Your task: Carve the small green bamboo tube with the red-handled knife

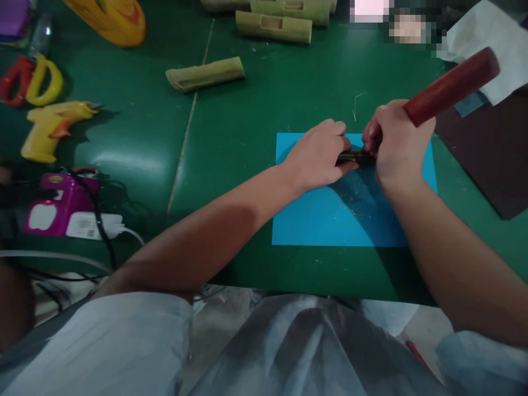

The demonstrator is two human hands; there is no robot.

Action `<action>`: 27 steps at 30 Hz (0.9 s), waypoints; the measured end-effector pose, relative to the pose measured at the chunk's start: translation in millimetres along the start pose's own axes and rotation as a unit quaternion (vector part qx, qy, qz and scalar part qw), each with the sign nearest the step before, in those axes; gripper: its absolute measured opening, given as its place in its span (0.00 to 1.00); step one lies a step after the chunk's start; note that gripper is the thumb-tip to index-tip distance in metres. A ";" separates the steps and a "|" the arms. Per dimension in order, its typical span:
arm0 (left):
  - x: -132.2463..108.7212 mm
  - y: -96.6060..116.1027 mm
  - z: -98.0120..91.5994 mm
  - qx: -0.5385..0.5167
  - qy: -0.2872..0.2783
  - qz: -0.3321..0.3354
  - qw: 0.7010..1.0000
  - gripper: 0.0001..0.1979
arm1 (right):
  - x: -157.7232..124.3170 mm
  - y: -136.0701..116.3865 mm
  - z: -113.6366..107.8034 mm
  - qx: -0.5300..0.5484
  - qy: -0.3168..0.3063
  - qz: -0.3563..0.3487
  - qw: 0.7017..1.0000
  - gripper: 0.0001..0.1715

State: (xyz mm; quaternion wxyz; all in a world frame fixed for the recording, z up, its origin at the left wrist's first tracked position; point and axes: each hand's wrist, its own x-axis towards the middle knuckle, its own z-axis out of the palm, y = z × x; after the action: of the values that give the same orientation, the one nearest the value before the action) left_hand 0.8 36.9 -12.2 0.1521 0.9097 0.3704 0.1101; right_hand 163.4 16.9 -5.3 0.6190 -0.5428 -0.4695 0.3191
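Note:
My left hand (319, 157) is closed on a short dark piece that looks like bamboo (348, 157), pressing it down over a blue sheet (305, 223). My right hand (402, 146) grips a tool with a thick red wooden handle (454, 85), which slants up to the right out of the fist. The tool's working end is hidden by my fingers, close to the dark piece. Small shavings (355, 212) are scattered on the blue sheet below the hands.
A cut bamboo length (206, 74) lies on the green table (231, 181), with slotted bamboo pieces (274, 27) behind it. At left are a yellow glue gun (58, 129), scissors (45, 82) and a purple power block (61, 203) with cables. A dark board (490, 148) lies right.

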 end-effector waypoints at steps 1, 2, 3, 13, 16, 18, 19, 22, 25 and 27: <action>0.1 -0.9 0.9 -0.005 0.004 0.002 1.000 0.12 | -0.5 -0.3 -1.1 -0.008 -0.007 -0.002 1.000 0.34; 0.2 -1.6 1.5 -0.009 0.007 0.004 1.000 0.13 | -0.8 -0.8 -2.1 -0.013 -0.015 -0.004 1.000 0.33; 0.2 -2.1 1.8 -0.010 0.008 0.006 1.000 0.13 | -1.0 -1.4 -3.0 -0.011 -0.015 -0.006 1.000 0.32; -2.2 -3.6 3.2 -0.008 0.012 0.000 1.000 0.12 | -0.7 -2.9 2.1 0.013 0.002 0.001 1.000 0.35; -2.5 -6.1 4.6 -0.008 0.011 0.007 1.000 0.13 | -1.1 -3.3 5.8 0.014 0.030 0.005 0.999 0.33; -2.5 -6.3 4.1 -0.007 0.006 0.006 1.000 0.13 | -1.5 -4.6 5.9 0.008 0.025 0.016 1.000 0.30; -2.4 -5.6 3.4 -0.005 0.003 0.002 1.000 0.13 | -1.8 -5.3 5.2 0.004 0.020 0.023 1.000 0.30; -2.3 -1.3 -0.1 0.002 -0.007 -0.015 1.000 0.14 | -2.5 -6.0 2.1 -0.006 0.000 0.033 0.999 0.28; -2.3 2.9 -3.8 0.017 -0.033 -0.024 0.999 0.17 | -2.1 -1.6 -0.9 -0.016 -0.011 0.009 1.000 0.28; -2.7 4.0 -5.2 0.020 -0.036 -0.024 0.999 0.17 | -1.1 3.5 -2.5 -0.020 -0.022 -0.014 0.999 0.29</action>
State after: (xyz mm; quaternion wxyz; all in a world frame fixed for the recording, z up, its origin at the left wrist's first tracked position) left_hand -0.1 33.3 -6.1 0.1495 0.9068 0.3887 0.0661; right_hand 165.7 15.7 -8.8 0.6019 -0.5412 -0.4966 0.3133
